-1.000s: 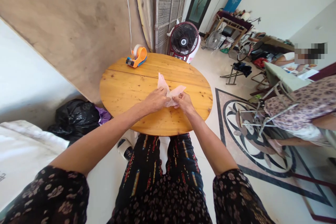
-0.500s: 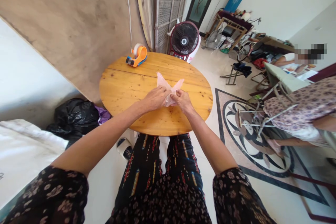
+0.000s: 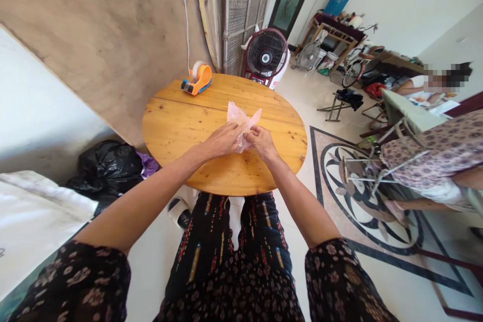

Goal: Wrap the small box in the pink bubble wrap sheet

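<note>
Both upper corners of the pink bag (image 3: pixel 245 119) have shifted since half a second ago: they now stand a little closer together, and the right one rises more steeply. The left hand (image 3: pixel 225 138) has flattened, its fingers reaching further across the plastic.

The bag is thin, crumpled and see-through. It sits between the two hands on a round wooden table (image 3: pixel 264 173), a little right of the middle and well in from every edge. Its two peaks point away from the wearer, toward the far edge; the left peak is broader, and the right one leans outward to the right. As far as such a loose shape has a long axis, it runs from the near edge toward the far edge.

The right hand (image 3: pixel 262 141) has thumb and forefinger pinched together on the bag's right side. The left hand's fingers lie close together over its left side; its thumb is hidden, so whether it grips cannot be told.

The step in hand appears to be working the plastic at its gathered middle. The next move seems to call for a light fingertip hold, since so thin a film could slip or tear.

An orange tape dispenser (image 3: pixel 202 79) rests at the table's far-left edge, apart from the hands. Past the far edge stands a fan (image 3: pixel 266 55).
</note>
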The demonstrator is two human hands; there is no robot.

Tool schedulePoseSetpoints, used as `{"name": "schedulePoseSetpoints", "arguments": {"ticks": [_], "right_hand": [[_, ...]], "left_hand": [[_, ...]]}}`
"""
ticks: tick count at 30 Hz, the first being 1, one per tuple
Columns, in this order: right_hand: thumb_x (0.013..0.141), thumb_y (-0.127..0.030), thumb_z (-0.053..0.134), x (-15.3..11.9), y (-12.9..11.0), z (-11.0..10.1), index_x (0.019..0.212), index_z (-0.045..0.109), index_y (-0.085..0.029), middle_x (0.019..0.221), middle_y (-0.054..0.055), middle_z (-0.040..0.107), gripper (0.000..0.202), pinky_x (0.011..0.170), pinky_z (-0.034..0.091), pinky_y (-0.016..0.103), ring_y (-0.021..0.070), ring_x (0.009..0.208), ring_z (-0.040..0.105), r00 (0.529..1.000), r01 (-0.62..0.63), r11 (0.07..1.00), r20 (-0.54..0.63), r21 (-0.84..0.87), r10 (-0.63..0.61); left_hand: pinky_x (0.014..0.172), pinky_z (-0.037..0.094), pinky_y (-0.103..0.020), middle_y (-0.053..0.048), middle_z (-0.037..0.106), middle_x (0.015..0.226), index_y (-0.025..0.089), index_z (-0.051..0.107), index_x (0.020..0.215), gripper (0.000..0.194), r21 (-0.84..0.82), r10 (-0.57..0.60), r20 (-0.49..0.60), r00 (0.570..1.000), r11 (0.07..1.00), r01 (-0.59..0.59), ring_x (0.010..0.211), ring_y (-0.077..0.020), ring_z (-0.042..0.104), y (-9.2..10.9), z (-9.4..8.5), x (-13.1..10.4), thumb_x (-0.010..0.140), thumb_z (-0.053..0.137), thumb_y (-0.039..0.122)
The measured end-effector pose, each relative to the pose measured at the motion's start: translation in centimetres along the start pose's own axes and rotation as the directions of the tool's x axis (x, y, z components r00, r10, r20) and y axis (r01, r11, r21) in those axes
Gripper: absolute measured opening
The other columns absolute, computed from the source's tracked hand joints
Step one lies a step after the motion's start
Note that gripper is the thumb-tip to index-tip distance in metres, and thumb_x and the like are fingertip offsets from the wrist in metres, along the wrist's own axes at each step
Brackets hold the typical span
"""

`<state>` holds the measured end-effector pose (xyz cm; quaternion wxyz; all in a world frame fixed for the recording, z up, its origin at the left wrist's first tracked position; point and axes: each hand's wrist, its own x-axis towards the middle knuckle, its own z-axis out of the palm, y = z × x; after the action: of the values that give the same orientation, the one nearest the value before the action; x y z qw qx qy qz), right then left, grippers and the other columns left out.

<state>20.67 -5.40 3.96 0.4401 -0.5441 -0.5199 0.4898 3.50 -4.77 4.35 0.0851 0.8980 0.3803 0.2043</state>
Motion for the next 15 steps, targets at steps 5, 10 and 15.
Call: {"name": "schedulePoseSetpoints", "arguments": {"ticks": [5, 10, 15], "right_hand": [[0.075, -0.017, 0.066, 0.4, -0.2, 0.2, 0.101, 0.055, -0.016, 0.061, -0.006, 0.059, 0.028, 0.048, 0.055, 0.027, 0.0138, 0.052, 0.061, 0.999, -0.006, 1.000, -0.035, -0.026, 0.005], [0.077, -0.014, 0.066, 0.3, -0.5, 0.4, 0.106, 0.054, -0.014, 0.062, -0.006, 0.059, 0.031, 0.047, 0.055, 0.027, 0.0139, 0.052, 0.061, 0.999, -0.015, 1.000, -0.038, -0.022, 0.014], [0.078, -0.015, 0.067, 0.3, -0.7, 0.3, 0.111, 0.055, -0.013, 0.064, -0.004, 0.062, 0.035, 0.049, 0.055, 0.027, 0.0139, 0.053, 0.063, 0.999, -0.026, 0.998, -0.043, -0.055, 0.023]], "left_hand": [[0.103, 0.045, -0.038, -0.013, 0.060, 0.123, 0.017, 0.035, 0.149, 0.069, -0.048, -0.025, -0.008, 1.000, 0.999, 0.025, 0.121, -0.0260, 0.054, 0.0, -0.1, -0.4, 0.082, 0.049, 0.010], [0.103, 0.047, -0.041, -0.015, 0.059, 0.129, 0.015, 0.033, 0.151, 0.068, -0.118, -0.059, -0.133, 0.989, 0.992, 0.043, 0.122, -0.0268, 0.055, -0.5, 1.1, -1.1, 0.085, 0.048, 0.014], [0.102, 0.047, -0.039, -0.014, 0.064, 0.123, 0.013, 0.036, 0.149, 0.063, -0.186, -0.083, -0.236, 0.968, 0.982, 0.038, 0.116, -0.0245, 0.059, -0.6, 1.8, -1.8, 0.087, 0.048, 0.015]]}}
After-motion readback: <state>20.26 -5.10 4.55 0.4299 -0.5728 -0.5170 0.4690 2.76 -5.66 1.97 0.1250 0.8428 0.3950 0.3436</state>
